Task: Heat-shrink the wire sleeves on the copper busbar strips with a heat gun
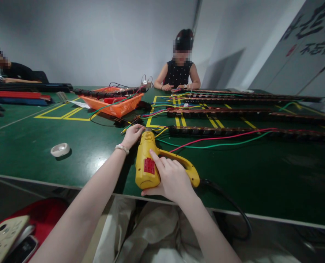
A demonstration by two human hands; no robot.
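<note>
A yellow heat gun (145,157) with a red label is gripped by my right hand (173,173) around its body, near the table's front edge. Its nozzle points away from me, toward the coloured wires (161,130). My left hand (133,134) is just left of the nozzle, fingers closed at the wire ends; what they pinch is too small to make out. From there the wires run to the nearest long dark strip (211,130). A red wire (206,138) and a green wire (203,147) lie loose in front of that strip.
An orange basket (118,109) with dark parts stands beyond my left hand. A white tape roll (60,149) lies on the green table (30,153). More long strips (233,111) stretch right. One person (180,73) sits opposite, another (19,71) far left. The gun's black cord (225,193) hangs over the edge.
</note>
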